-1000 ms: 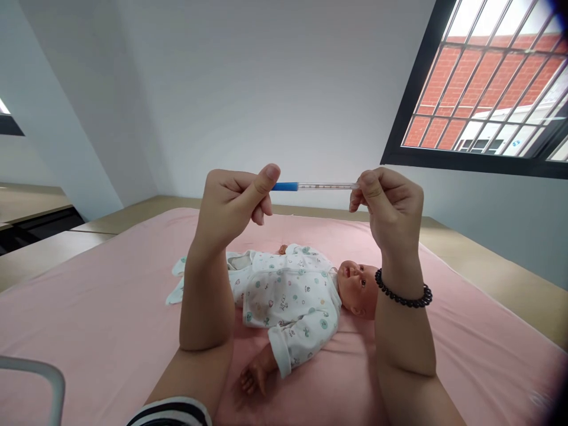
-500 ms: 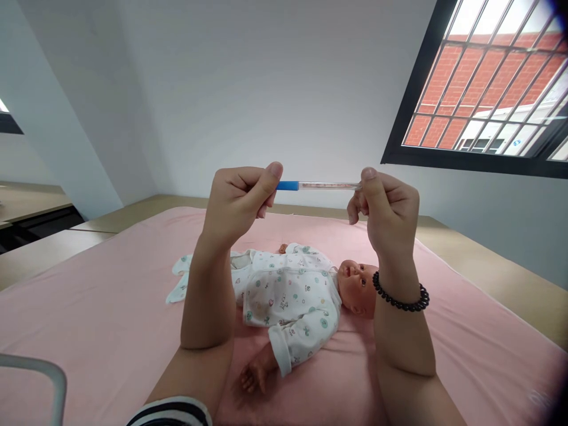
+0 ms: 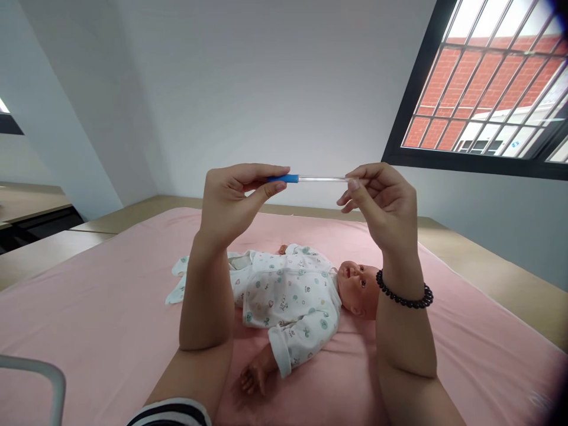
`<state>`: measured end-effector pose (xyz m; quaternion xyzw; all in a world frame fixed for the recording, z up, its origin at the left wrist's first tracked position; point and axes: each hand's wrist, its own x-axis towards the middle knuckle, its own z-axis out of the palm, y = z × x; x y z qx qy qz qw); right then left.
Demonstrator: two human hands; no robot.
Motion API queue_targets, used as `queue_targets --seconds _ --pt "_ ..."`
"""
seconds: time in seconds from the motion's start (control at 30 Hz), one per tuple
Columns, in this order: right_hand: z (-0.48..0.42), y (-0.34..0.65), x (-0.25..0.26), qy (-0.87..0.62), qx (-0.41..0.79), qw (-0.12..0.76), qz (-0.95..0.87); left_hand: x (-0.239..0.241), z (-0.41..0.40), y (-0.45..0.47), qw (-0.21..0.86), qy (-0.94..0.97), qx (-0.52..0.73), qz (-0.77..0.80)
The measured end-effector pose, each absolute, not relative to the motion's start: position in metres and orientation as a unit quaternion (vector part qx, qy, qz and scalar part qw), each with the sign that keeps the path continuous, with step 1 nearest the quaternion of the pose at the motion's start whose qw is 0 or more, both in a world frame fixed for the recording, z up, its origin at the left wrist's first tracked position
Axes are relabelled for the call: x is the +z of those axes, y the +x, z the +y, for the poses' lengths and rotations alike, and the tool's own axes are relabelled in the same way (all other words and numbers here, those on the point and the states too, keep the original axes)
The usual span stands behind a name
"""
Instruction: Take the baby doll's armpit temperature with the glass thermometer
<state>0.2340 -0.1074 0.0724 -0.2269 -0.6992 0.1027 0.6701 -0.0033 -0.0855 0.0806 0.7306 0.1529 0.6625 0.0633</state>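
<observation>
While both hands hold it level, the thermometer [image 3: 322, 178] spans the gap between them. The left hand [image 3: 231, 204] pinches the blue end [image 3: 291, 178] between thumb and forefinger; the right hand [image 3: 390, 207] pinches the clear end between thumb and fingertips, its lower fingers loosely curled and apart. Compared with half a second ago, the left thumb sits lower, exposing more of the blue end, and the printed marks no longer show. This suggests rolling of the tube between the fingertips; its scale is unreadable from this view. Below, a clothed doll [image 3: 288, 290] lies on the pink sheet [image 3: 97, 307].
</observation>
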Motion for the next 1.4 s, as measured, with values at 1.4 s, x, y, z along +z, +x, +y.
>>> queue_targets --seconds 1.4 --pt "-0.11 0.23 0.071 -0.246 0.1 0.666 -0.697 0.084 -0.079 -0.006 0.042 0.741 0.657 0.134"
